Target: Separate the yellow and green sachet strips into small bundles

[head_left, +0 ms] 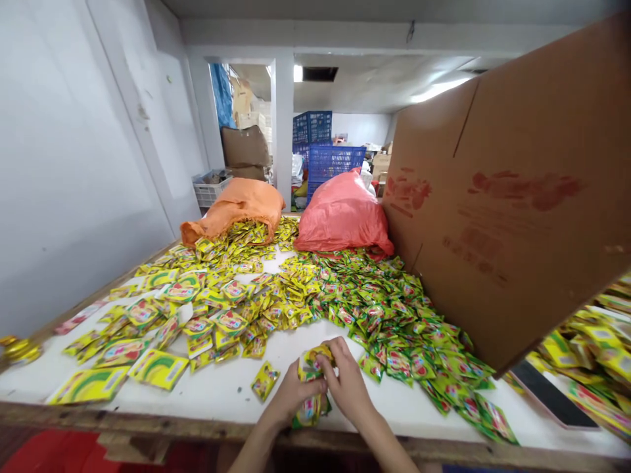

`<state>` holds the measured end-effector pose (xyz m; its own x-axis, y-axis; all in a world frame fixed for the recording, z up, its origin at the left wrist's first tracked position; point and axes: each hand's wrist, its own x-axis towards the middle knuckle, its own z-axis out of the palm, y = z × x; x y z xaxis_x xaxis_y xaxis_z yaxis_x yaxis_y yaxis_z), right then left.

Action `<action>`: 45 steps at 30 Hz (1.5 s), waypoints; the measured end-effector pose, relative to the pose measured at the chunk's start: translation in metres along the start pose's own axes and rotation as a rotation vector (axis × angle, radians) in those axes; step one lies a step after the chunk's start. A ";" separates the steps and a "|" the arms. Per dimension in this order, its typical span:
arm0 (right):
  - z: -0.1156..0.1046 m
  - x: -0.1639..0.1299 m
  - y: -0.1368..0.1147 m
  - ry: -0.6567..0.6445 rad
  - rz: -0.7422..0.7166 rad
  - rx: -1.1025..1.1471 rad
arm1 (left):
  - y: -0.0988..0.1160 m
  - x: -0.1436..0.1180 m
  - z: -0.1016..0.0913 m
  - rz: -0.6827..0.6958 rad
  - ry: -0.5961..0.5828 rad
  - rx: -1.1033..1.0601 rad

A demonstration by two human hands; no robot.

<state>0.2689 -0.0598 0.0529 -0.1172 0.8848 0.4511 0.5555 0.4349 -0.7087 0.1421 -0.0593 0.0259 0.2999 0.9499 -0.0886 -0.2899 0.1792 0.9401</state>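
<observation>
Near the table's front edge, my left hand (pixel 290 394) is closed around several small yellow-green packets (pixel 309 408), which stick out below its fingers. My right hand (pixel 348 381) meets it from the right, its fingers curled on the packets (pixel 311 362) at the top of the bunch. Just left of my hands a single yellow packet (pixel 265 381) lies on the white tabletop (pixel 231 387). Green packets (pixel 394 328) spread in a heap to the right, and yellow packets (pixel 217 309) are scattered to the left.
At the back, an orange sack (pixel 241 200) spills yellow packets beside a red sack (pixel 342 213). A large cardboard box (pixel 503 184) leans over the right side. Beneath its corner lies a dark phone-like slab (pixel 552 394). Blue crates (pixel 335 161) stand beyond the table.
</observation>
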 end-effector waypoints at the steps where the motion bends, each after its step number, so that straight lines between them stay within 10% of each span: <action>1: -0.005 0.002 -0.002 -0.048 -0.017 -0.057 | -0.001 0.001 0.000 0.010 -0.007 0.006; 8: -0.018 0.013 -0.027 -0.301 -0.137 -0.178 | 0.001 0.002 0.000 0.147 -0.048 0.067; 17: -0.004 0.006 -0.019 -0.047 -0.073 -0.135 | 0.003 0.000 0.001 0.158 -0.005 0.069; 45: -0.014 -0.003 -0.027 -0.211 -0.068 -0.261 | 0.009 -0.009 0.003 0.186 0.004 0.114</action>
<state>0.2661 -0.0764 0.0780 -0.3135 0.8822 0.3513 0.7294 0.4606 -0.5058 0.1401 -0.0670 0.0358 0.2471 0.9649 0.0888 -0.2356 -0.0291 0.9714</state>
